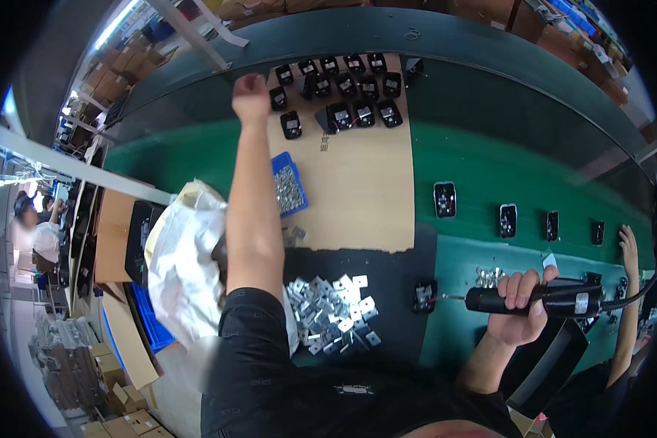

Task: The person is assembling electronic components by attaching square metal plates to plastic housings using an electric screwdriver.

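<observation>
Far up to our left, our left hand (251, 90) is at the end of a long stretched arm, right beside the small black cases (347, 85) that sit in rows on a big brown sheet (365, 190). It is a bit blurry and its fingers look curled in, but we cannot tell if it pinches anything. The rows are neat, maybe so we can count the cases with ease. Low on our right, our right hand (517, 330) wraps its fingers and thumb around a fat black power tool (562, 301). We hold it on its side, so its thin metal tip (454, 297) points left at one more black case (425, 296) on the black mat (398, 339). We cannot tell if the tip touches it. A black cord (631, 298) comes out of the back end, away from that case, so we think it is not in the way.

Between our hands, nearer to our tummy, a heap of flat silver plates (336, 314) lies on the mat, maybe to be easy to grab. Just right of our left forearm, a blue tray (300, 187) holds lots of tiny metal bits, probably so they do not roll off. Past our right hand, a line of four cases (444, 200) sits on the green table top (482, 175), and another person's hand (627, 248) is by the last one.

We see dark writing (324, 141) on the brown sheet, right of our left arm, and a pale label (582, 303) on the tool, with print too small for us to read
</observation>
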{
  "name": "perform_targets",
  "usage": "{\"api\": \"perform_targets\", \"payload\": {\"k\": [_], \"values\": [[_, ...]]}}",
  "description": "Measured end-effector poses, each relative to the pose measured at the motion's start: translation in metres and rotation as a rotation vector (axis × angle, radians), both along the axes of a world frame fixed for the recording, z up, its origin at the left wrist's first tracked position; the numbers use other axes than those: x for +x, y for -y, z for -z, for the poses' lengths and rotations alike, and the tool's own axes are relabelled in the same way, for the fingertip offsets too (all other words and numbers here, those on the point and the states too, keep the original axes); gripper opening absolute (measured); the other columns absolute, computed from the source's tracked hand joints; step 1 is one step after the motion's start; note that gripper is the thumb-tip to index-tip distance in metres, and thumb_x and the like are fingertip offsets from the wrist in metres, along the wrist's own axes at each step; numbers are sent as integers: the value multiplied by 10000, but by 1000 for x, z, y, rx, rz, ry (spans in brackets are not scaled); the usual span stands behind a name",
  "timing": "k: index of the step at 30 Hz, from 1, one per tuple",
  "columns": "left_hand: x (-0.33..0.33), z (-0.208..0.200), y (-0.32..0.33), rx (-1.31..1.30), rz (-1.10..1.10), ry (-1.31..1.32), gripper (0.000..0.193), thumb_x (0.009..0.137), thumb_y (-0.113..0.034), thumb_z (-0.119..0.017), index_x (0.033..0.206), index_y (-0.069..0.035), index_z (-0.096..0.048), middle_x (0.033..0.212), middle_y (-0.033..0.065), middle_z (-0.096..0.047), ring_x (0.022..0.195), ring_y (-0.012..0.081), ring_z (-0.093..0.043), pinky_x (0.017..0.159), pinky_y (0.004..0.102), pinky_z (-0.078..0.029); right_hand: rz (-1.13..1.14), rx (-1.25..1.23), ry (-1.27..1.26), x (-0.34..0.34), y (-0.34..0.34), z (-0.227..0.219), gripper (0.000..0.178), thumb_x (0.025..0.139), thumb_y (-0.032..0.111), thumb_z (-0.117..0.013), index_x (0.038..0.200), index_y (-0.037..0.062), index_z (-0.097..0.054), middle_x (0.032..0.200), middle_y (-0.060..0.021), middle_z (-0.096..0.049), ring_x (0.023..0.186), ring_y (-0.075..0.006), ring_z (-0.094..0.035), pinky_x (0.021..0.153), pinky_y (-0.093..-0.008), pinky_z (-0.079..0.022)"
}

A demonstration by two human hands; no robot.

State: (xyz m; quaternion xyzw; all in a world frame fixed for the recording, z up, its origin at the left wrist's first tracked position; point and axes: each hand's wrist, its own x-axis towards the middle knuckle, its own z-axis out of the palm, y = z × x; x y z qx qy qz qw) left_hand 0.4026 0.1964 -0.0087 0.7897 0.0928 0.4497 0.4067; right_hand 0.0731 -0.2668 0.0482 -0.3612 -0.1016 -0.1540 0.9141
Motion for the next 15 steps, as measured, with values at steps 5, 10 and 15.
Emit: {"api": "perform_targets", "payload": {"k": [5, 10, 15], "values": [[-95, -55, 119, -248, 512, 5, 224, 844, -163, -636, 965, 24, -641, 861, 90, -670, 796, 141, -607, 756, 269, -475, -73, 5, 115, -13, -3, -19, 444, 826, 178, -613, 1200, 80, -396, 687, -2, -437, 611, -111, -434, 622, -288, -345], [-248, -67, 203, 168, 997, -234, 302, 839, -124, -624, 1129, -39, -605, 1044, 56, -654, 947, 139, -607, 834, 275, -469, -63, -8, 232, -10, -6, -20, 477, 844, 204, -549, 1279, 51, -426, 735, -36, -457, 660, -142, -434, 660, -333, -347], [-340, -14, 227, 385, 998, -473, 782, 656, -152, -758, 1352, -53, -416, 1303, 174, -480, 1195, 353, -459, 1015, 409, -372, -4, -79, 137, -1, -18, -1, 433, 820, 152, -551, 1219, 27, -440, 731, -66, -495, 667, -178, -481, 675, -358, -403]]}}
